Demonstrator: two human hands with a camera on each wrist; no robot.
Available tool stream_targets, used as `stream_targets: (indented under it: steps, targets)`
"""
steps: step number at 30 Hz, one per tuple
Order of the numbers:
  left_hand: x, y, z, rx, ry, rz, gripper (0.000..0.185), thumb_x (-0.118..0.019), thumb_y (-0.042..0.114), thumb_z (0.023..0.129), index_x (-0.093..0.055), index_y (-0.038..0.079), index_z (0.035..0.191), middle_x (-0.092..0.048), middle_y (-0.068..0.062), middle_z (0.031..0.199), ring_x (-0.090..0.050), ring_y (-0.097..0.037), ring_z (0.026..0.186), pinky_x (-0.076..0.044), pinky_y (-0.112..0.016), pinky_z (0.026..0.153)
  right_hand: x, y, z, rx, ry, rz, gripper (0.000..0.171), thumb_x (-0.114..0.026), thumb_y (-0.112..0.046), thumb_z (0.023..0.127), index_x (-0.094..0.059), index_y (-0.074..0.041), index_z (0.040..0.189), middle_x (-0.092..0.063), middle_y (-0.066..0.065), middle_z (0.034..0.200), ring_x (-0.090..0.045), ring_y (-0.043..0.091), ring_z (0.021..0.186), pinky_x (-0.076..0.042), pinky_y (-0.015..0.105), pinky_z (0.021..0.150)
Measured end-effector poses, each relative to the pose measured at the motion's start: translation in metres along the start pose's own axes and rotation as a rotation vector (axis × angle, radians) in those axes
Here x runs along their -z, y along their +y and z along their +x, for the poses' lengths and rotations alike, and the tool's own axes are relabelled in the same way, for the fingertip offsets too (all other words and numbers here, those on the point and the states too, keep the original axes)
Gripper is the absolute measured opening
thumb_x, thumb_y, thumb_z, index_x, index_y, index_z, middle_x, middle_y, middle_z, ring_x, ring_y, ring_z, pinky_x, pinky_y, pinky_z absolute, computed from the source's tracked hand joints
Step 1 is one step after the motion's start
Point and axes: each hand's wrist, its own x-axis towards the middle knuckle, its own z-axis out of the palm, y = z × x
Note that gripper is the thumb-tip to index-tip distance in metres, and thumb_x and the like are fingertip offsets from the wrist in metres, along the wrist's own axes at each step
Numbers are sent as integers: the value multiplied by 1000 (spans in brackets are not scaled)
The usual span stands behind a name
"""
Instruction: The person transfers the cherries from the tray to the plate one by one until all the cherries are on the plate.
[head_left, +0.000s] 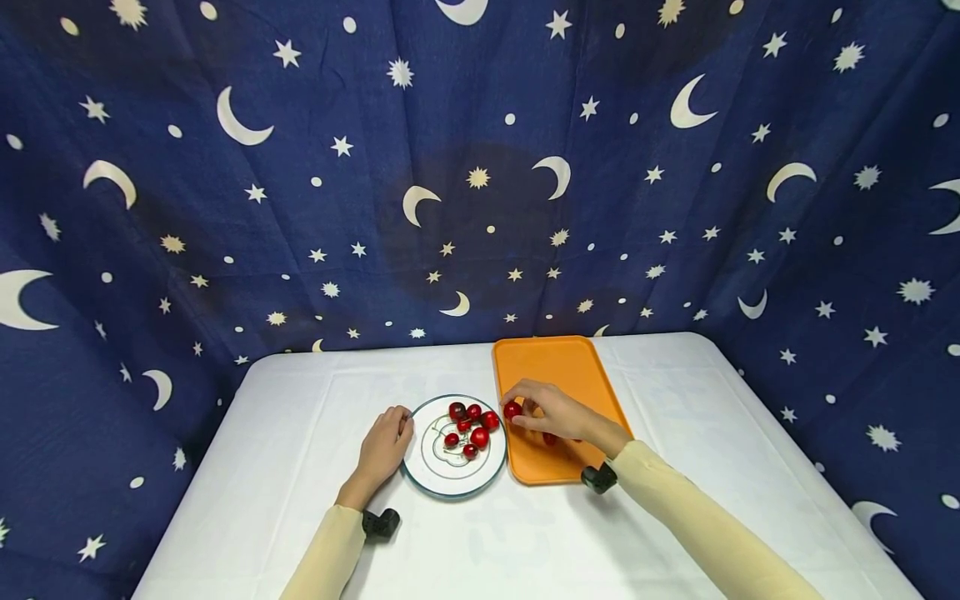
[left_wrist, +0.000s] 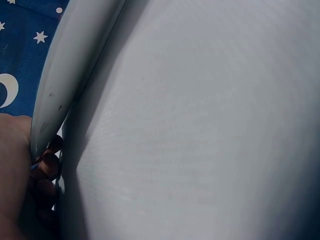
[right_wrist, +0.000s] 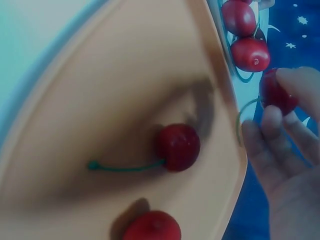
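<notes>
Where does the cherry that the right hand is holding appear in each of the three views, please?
Head: the held cherry sits at the right hand's fingertips, over the left edge of the orange tray.
Left wrist: not in it; only the plate's rim and the tablecloth show.
Right wrist: upper right, pinched in the fingertips.
Shared landmark: the orange tray, in the head and right wrist views.

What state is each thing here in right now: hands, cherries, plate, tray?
Left hand: rests at the plate's rim, fingers curled on its edge.
Right hand: pinches one cherry above the tray's edge.
Plate: flat on the table, holds several cherries.
Tray: flat, at least two cherries on it, one with a stem.
</notes>
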Motion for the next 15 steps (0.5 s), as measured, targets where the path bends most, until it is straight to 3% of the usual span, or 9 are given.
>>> stream_targets:
  steps: [8, 15]
  targets:
    - [0, -1, 0, 5, 0, 0, 19, -51, 21, 105, -63, 7, 110, -51, -3, 84, -44, -15, 82, -35, -30, 73, -1, 0, 2, 0, 33, -23, 32, -67, -15, 99, -66, -5, 130, -62, 10, 125, -66, 21, 107, -60, 36, 93]
    - [0, 0, 0, 10, -2, 0, 19, -50, 21, 105, -62, 7, 110, -50, -2, 83, -43, -15, 82, -34, -29, 72, -1, -3, 3, -6, 61, -33, 37, -70, -16, 98, -64, -9, 134, -65, 7, 125, -67, 20, 105, -59, 37, 94]
